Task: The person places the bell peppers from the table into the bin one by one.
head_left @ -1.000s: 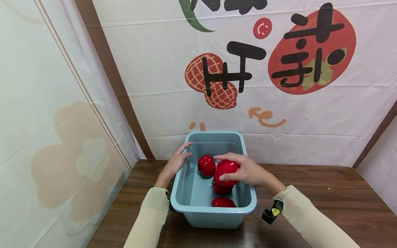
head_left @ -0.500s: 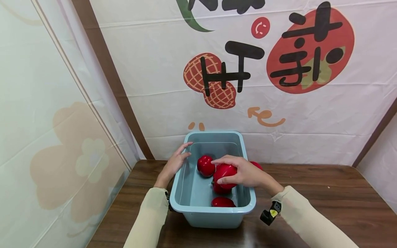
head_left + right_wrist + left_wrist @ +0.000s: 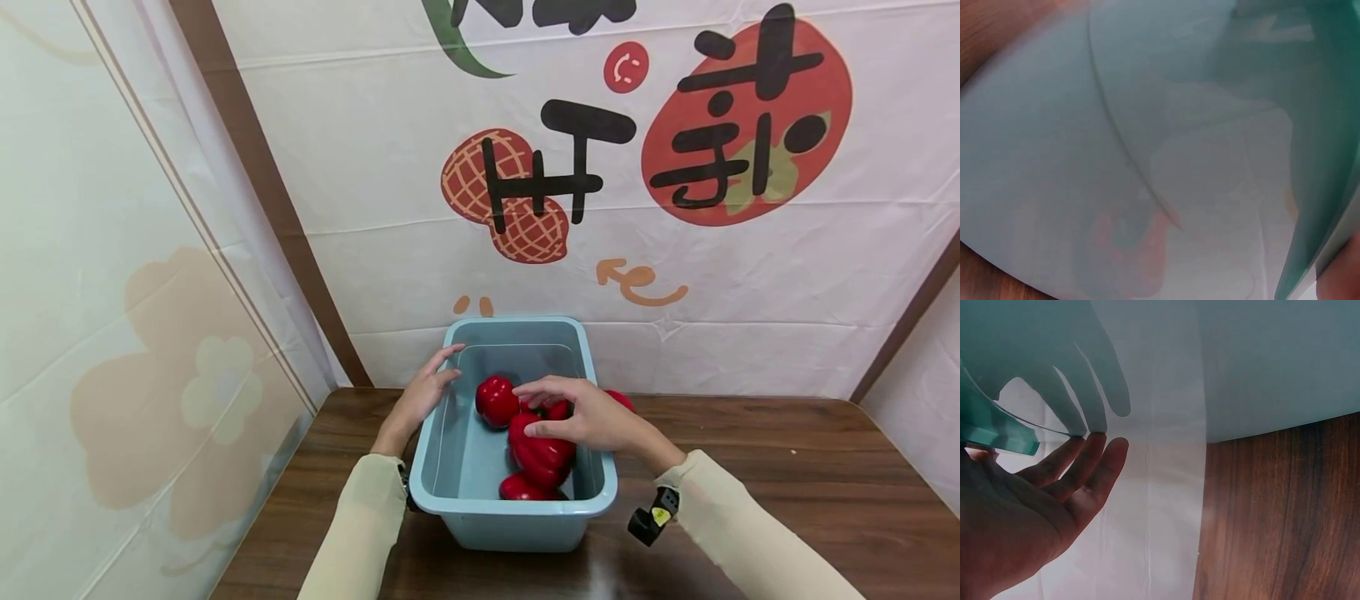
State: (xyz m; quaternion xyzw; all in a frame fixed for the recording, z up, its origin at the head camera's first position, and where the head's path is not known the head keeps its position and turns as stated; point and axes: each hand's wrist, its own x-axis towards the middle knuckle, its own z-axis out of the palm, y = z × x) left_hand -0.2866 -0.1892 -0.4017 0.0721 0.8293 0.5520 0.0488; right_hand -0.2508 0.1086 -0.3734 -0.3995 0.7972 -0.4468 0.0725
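A pale blue plastic bin (image 3: 517,507) contains several red bell peppers. My left hand (image 3: 422,404) is at its left rim, fingers extended; in the left wrist view the fingertips (image 3: 1096,439) touch the outer wall. Over the right rim reaches my right hand (image 3: 596,421), fingers and thumb spread apart and loosely bent. Just below its thumb lies a large bell pepper (image 3: 542,458), leaning on a lower bell pepper (image 3: 522,487) near the front wall. Another bell pepper (image 3: 497,402) lies left of the right fingertips. A further one is partly hidden beneath that hand.
Beyond my right wrist, a red rounded thing (image 3: 621,400) shows outside the bin, mostly hidden. The bin stands on a dark wooden table (image 3: 750,483). Behind it hangs a printed white cloth (image 3: 390,275). The bin's wall (image 3: 1116,169) fills most of the right wrist view.
The bell pepper in my right hand has left its grasp and tipped down toward the front of the bin. The right fingers have loosened. My left hand has stayed at the rim.
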